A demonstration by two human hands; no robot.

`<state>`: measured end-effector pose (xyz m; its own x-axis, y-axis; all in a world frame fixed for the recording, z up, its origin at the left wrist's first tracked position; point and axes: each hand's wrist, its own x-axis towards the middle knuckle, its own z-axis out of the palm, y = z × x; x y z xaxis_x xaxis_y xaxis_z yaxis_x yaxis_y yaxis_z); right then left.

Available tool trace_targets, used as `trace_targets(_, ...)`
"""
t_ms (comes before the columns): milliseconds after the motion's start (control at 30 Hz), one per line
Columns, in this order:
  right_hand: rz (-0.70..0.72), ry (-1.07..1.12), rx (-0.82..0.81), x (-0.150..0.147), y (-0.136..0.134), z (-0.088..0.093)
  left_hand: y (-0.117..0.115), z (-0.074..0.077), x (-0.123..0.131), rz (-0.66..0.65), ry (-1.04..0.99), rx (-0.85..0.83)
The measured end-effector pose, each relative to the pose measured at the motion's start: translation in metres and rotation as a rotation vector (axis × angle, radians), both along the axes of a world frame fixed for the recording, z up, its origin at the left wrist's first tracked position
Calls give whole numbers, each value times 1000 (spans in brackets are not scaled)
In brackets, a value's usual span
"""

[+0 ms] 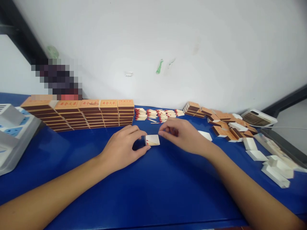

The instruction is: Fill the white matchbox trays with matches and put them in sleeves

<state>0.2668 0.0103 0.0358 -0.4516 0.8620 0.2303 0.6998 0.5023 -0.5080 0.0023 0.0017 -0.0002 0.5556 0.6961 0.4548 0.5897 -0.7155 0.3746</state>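
Note:
My left hand (123, 147) grips the left end of a small white matchbox tray (154, 138) between thumb and fingers, low over the blue table. A few red-tipped matches (152, 143) lie along the tray's near side. At the tray's right end is my right hand (183, 135), its thumb and fingertips closed in a pinch. Whatever the pinch may hold is hidden. Just beyond both hands lie several small piles of matches (161, 115), red heads mostly to the left, with a few loose matchsticks (153, 121) in front of them.
Stacked orange matchboxes (93, 113) line the back left. Matchbox sleeves (222, 124) are heaped at the back right, with white trays (275, 174) nearer. A power strip (21, 140) stands at the left edge. A white wall (144, 41) rises behind the blue table (153, 188).

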Motion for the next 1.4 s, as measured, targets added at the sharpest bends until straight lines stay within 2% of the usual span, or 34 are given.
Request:
trace_targets(167, -64, -18, 41, 15, 34, -12, -1, 0, 0, -9, 21, -2)
trace_targets(333, 14, -127, 106, -3, 51, -18, -1, 0, 0, -6, 21, -9)
trace_targets(533, 64, -230, 51, -13, 58, -17, -2, 0, 1, -7, 34, -20)
trace_targets(667, 51, -209, 82, -13, 48, -12, -2, 0, 1, 1, 40, -22)
trace_targets(933, 16, 4, 74, -10, 0, 3, -2, -1, 1, -20, 34, -26)
trace_targets(1033, -33, 132, 46, -11, -11, -1, -2, -2, 1, -33, 26, -21)
trace_targets(1200, -164, 382, -119, -18, -15, -12, 1, -3, -1, -7, 29, 1)
trace_targets(1400, -120, 290, -92, -20, -16, -24, 3, -4, -2, 5, -1, 0)
